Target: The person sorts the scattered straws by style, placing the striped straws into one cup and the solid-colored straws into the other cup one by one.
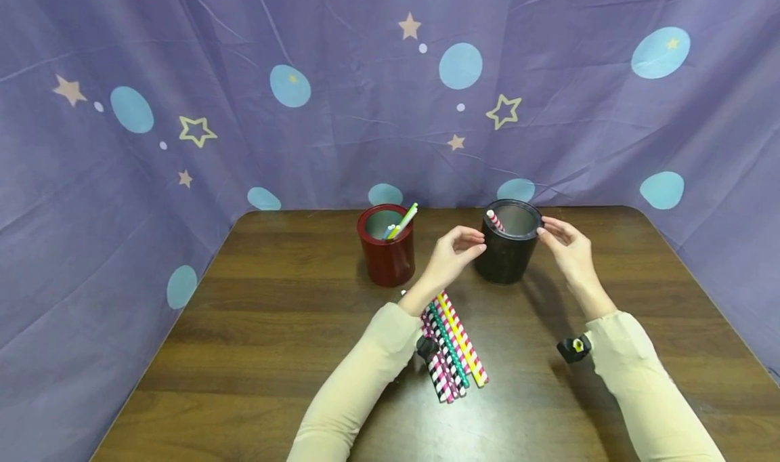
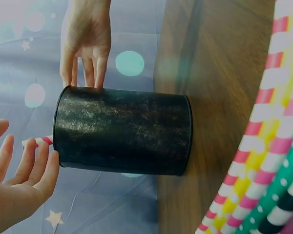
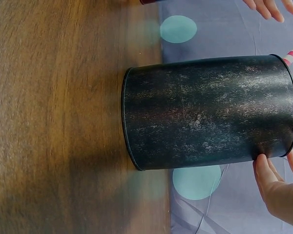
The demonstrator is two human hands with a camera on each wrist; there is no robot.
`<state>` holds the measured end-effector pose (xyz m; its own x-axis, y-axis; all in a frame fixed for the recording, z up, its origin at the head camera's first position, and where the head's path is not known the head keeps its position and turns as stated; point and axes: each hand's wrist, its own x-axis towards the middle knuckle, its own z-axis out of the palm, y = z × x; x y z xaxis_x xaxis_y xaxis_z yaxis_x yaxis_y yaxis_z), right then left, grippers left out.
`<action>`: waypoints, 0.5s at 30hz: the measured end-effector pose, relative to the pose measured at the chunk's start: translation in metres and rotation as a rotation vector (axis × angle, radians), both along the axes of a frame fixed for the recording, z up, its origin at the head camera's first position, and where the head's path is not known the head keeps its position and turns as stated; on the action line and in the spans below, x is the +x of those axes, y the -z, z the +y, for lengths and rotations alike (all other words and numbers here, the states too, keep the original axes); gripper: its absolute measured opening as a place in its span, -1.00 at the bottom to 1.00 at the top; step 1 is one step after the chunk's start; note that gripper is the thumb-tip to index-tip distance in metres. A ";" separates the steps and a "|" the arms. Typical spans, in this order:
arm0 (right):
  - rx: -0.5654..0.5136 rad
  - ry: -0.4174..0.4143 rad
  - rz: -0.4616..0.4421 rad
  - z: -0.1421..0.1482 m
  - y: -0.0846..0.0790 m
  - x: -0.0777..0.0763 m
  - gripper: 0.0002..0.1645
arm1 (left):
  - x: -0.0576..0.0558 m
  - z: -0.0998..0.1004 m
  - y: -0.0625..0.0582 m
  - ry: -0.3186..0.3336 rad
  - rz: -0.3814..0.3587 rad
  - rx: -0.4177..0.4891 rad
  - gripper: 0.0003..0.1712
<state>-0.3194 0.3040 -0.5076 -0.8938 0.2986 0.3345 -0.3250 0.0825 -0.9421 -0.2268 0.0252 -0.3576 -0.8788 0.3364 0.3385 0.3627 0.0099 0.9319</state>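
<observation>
At the back of the wooden table [image 1: 274, 326], the black can [image 1: 504, 262] is being touched near its rim by the right hand [image 1: 571, 253], whose fairly straight fingertips are being set against the wall rather than wrapped round it. On the can's other side, the left hand [image 1: 445, 262] is being held just beside the rim with spread, gently bent fingers; nothing is being gripped by it, and whether the wall is being touched cannot be told. Inside the can, a red-and-white straw [image 1: 495, 220] is being propped by the rim.

Since plain contact is being made from one side only, the can could be slid or tipped if harder pressure were being applied so high up. The leaning straw could be knocked if the left fingers were being swept across. The loose straws [image 1: 453, 343] are being overhung by the left sleeve [image 1: 359, 374] and could be scattered by a lowered forearm. The straw-filled red can [image 1: 390, 262] could be bumped by a careless leftward swing.
</observation>
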 end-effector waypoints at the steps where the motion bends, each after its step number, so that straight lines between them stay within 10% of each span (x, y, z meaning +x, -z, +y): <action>1: -0.004 -0.001 0.000 0.000 0.000 0.000 -0.51 | 0.000 -0.002 0.001 0.005 0.000 -0.019 -0.76; 15: 0.006 -0.015 -0.020 0.002 0.002 0.000 -0.51 | 0.007 -0.021 0.006 0.150 0.018 -0.215 -0.76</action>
<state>-0.3199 0.3058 -0.5093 -0.9046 0.2835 0.3183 -0.3075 0.0833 -0.9479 -0.2199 0.0045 -0.3632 -0.8082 0.5284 0.2600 0.3916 0.1523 0.9074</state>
